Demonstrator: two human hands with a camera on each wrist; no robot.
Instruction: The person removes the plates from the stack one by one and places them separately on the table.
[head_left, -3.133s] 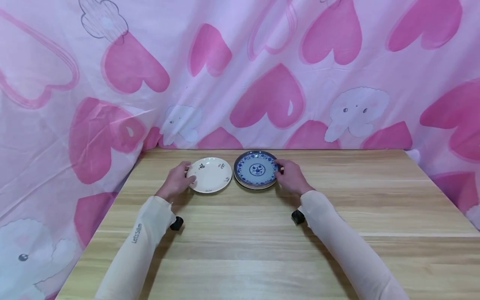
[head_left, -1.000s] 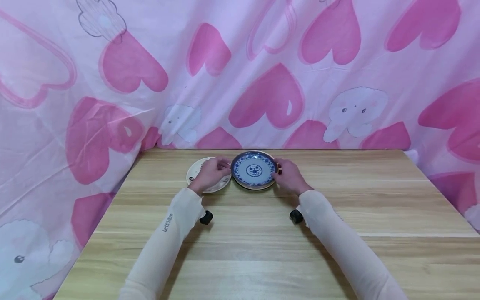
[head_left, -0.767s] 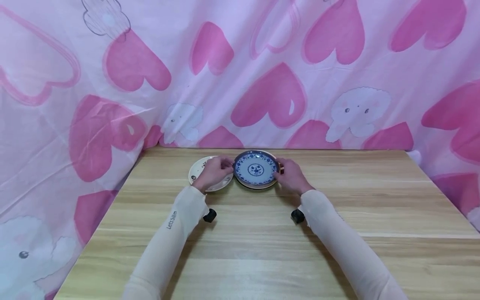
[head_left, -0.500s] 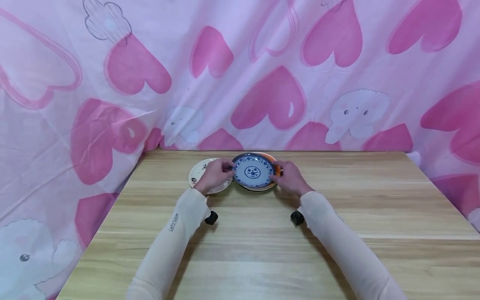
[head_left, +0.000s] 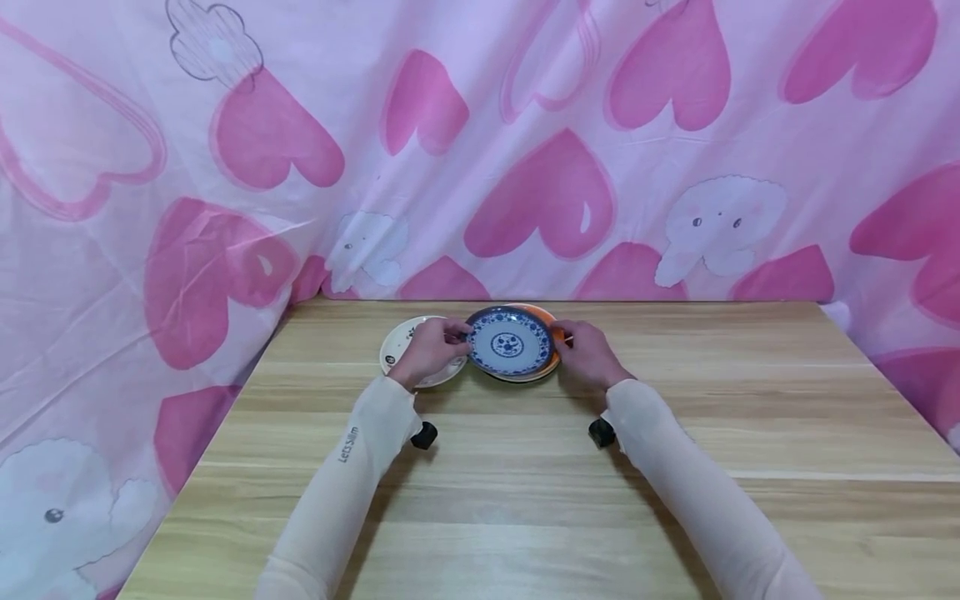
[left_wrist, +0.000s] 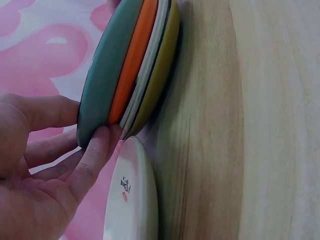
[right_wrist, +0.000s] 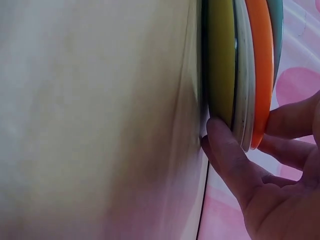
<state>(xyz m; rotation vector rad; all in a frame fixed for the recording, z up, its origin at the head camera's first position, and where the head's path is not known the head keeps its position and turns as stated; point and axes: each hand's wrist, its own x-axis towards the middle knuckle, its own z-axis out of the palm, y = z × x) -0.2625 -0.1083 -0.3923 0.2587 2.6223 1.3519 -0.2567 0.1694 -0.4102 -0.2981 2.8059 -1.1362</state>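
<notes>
My left hand (head_left: 429, 352) pinches the left rim of a blue-and-white patterned plate (head_left: 509, 344), the top one of a stack. This plate is shifted left and uncovers an orange plate (head_left: 542, 314) below it. In the left wrist view its green-blue underside (left_wrist: 107, 70) shows. My right hand (head_left: 592, 357) grips the right edge of the stack; in the right wrist view its fingers touch the orange plate and the olive bottom plate (right_wrist: 221, 65), with pale plates (right_wrist: 245, 80) between. A white plate (head_left: 396, 340) with small motifs lies under my left hand, left of the stack.
The wooden table (head_left: 502, 500) stretches toward me and to the right. Behind its far edge hangs a pink curtain (head_left: 435, 192) with hearts. A small black block (head_left: 424, 436) is at the left wrist and another (head_left: 601, 433) at the right wrist.
My left hand has left the white plate's rim and moved right to the blue-and-white plate. That plate has slid left over the stack, showing the orange plate. My right hand stays at the stack.
</notes>
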